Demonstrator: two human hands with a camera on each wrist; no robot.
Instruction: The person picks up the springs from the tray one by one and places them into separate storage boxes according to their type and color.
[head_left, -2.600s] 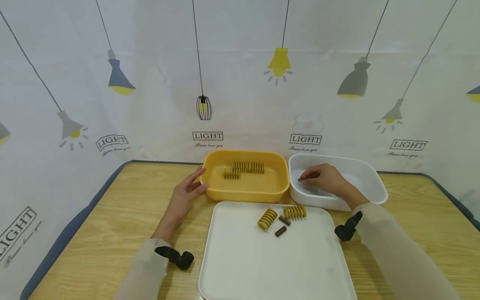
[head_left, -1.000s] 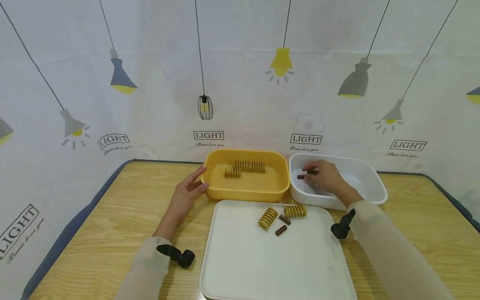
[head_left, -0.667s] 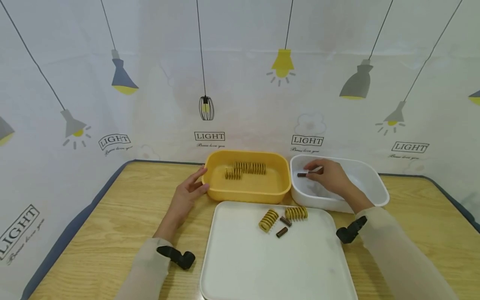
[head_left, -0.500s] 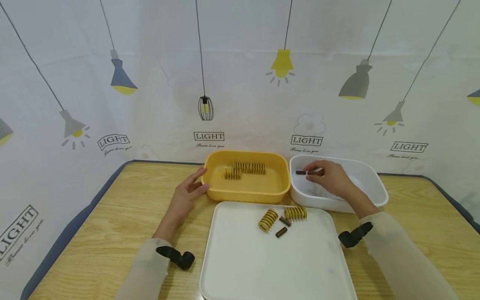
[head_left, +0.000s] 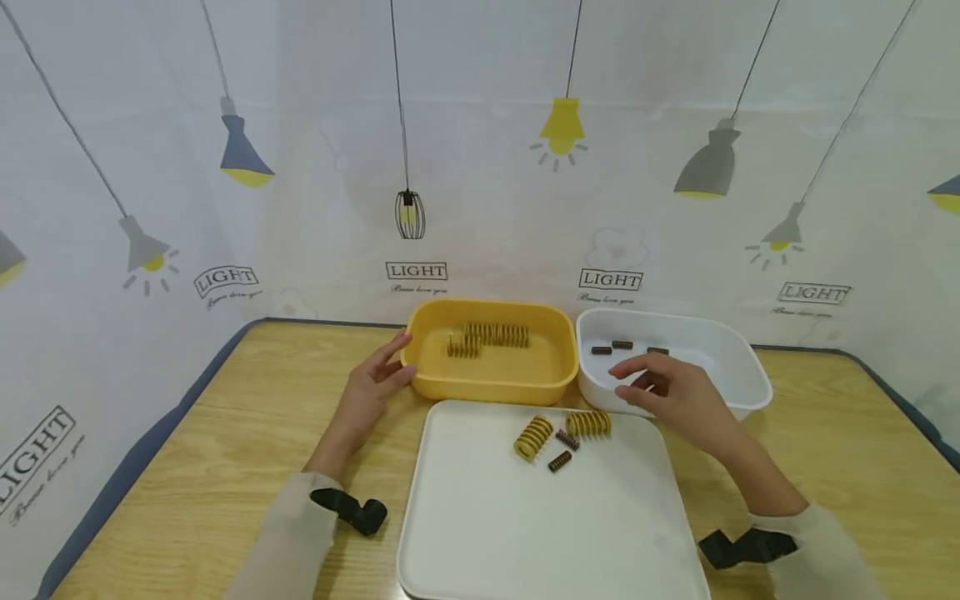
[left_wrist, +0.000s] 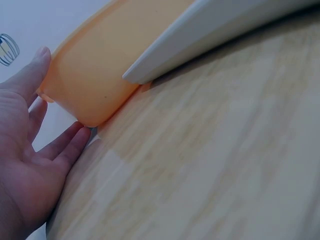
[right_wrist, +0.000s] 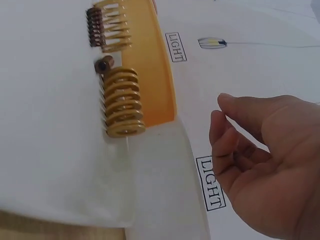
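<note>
Watching remotely, I'm seeing three small, dark springs [head_left: 622, 345] lying in the white bin [head_left: 731, 362]; my right hand [head_left: 686, 404] is hovering empty nearby, fingers loosely bent. My left hand [head_left: 366, 392], fingers spread, is only touching the yellow bin [head_left: 491, 392]. A lamp-printed backdrop [head_left: 480, 142] is rising behind the wood-grain table [head_left: 247, 408].

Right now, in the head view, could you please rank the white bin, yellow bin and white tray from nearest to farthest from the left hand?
1. Yellow bin: touching the left hand, on its right.
2. White tray: apart, lower right.
3. White bin: farther right, past the yellow bin.
</note>
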